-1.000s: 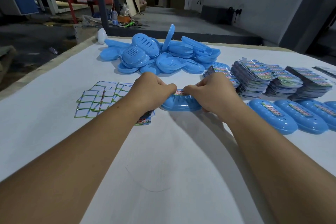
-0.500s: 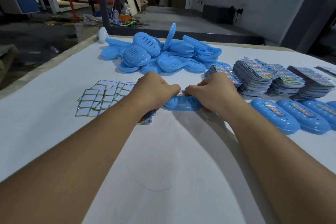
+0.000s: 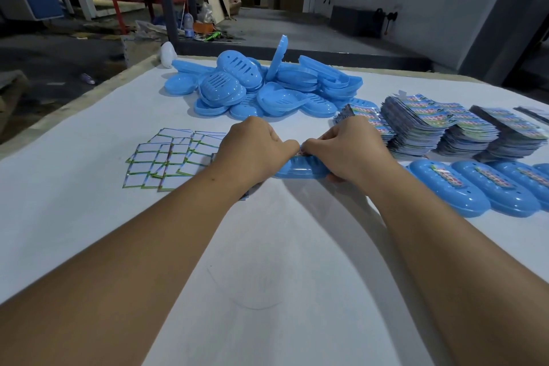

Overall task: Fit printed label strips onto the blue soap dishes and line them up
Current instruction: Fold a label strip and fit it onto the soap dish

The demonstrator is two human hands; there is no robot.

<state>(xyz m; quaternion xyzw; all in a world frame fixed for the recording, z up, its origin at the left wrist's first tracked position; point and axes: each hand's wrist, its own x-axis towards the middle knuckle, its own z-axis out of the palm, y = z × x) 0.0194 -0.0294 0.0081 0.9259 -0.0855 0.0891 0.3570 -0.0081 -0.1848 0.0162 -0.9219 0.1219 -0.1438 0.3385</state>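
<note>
On the white surface (image 3: 267, 246) my left hand (image 3: 252, 154) and right hand (image 3: 347, 151) sit close together, fingers curled, gripping a dish (image 3: 300, 168) and pinching its label (image 3: 300, 152). Right, labelled dishes (image 3: 448, 187) lie in line; beyond, label stacks (image 3: 421, 131) and the dish pile (image 3: 261, 86).

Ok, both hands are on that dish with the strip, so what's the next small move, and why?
Probably finish seating the label strip: both the left hand and right hand pinch it over the soap dish, which isn't yet in the labelled row.
</note>
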